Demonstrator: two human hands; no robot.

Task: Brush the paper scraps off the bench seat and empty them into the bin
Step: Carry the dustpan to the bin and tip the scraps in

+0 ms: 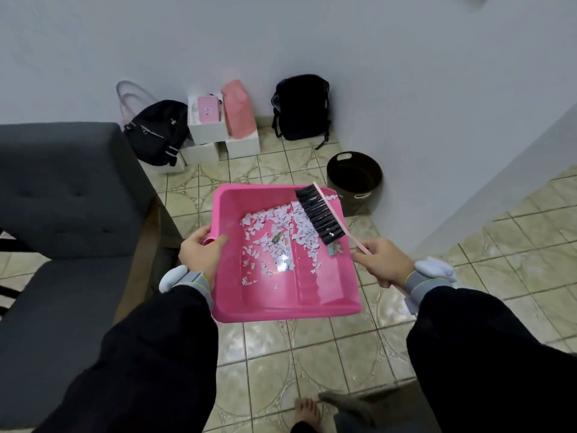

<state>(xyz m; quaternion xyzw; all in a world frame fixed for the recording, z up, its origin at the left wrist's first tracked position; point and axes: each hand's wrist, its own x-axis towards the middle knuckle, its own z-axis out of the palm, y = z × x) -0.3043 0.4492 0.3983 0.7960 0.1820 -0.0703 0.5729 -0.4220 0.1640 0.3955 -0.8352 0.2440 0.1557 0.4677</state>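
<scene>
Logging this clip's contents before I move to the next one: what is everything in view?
dustpan: 1, pink, held over the floor
scraps: many, white, in the dustpan
brush: 1, black bristles and pink handle, bristles in the dustpan
bin: 1, dark, on the floor by the wall
bench: 1, grey, left
backpacks: 2, black, by the far wall
boxes: 3, white, between the backpacks
bag: 1, pink, on a box
floor: 1, beige tiles
left hand: 1, grips the dustpan's handle
right hand: 1, grips the brush handle
foot: 1, bare, bottom edge
</scene>
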